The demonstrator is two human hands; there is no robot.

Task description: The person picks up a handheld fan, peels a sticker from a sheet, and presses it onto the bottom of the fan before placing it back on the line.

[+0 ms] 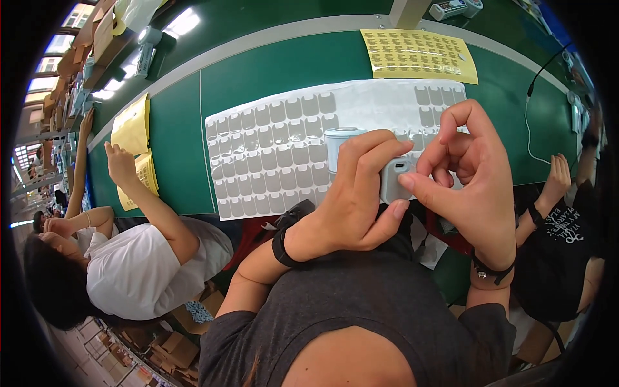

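Note:
My left hand is wrapped round a small handheld device with a round light-blue head and a grey end. A small oval port shows on that end, which is tilted up between my hands. My right hand is closed beside it, its thumb tip touching the grey end's edge and its fingers curled. What those fingers pinch, if anything, I cannot make out. Under the device lies a white sheet with rows of grey rounded stickers; part of its upper middle is bare backing.
A yellow label sheet lies at the far side of the green table; more yellow sheets lie left. A co-worker in a white shirt sits left, another in black right. A white cable hangs at the right.

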